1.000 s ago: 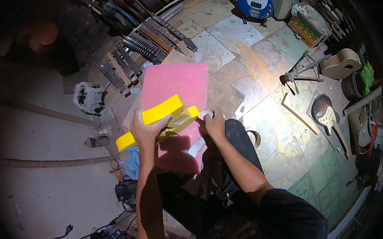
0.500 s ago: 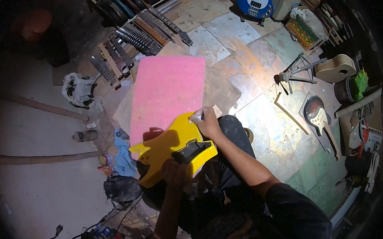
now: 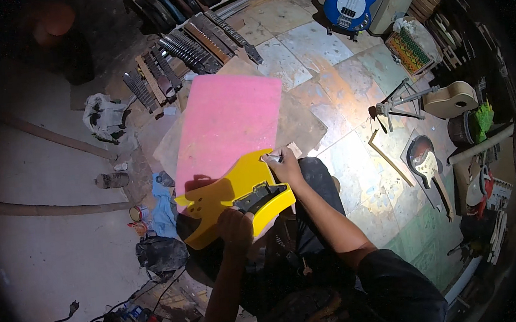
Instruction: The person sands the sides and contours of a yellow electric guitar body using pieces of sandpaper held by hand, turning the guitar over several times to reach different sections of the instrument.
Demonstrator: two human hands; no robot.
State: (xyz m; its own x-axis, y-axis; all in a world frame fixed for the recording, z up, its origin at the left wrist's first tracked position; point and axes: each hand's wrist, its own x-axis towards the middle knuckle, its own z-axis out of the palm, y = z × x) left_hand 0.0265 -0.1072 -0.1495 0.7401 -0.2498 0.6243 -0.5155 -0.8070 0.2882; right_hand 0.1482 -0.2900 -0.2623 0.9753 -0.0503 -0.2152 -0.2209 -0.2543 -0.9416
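Note:
A yellow guitar body [image 3: 236, 195] lies flat across my lap, its routed cavities facing up. It overlaps the near end of a pink foam sheet [image 3: 226, 124] spread on the floor. My left hand [image 3: 235, 226] grips the body's near edge from below. My right hand [image 3: 283, 164] rests on the body's far right corner, pinching a small pale scrap, probably sandpaper [image 3: 271, 157].
Several guitar necks [image 3: 186, 53] lie in a row beyond the foam. A blue bass guitar [image 3: 349, 5] stands at the back. A sunburst guitar body [image 3: 426, 162] and an unfinished body [image 3: 452, 99] lie at the right. Rags, a bottle [image 3: 111, 180] and cans sit at the left.
The yellow body went from being held on edge over the foam to lying flat on my lap. My left hand shifted from its top edge to its near edge.

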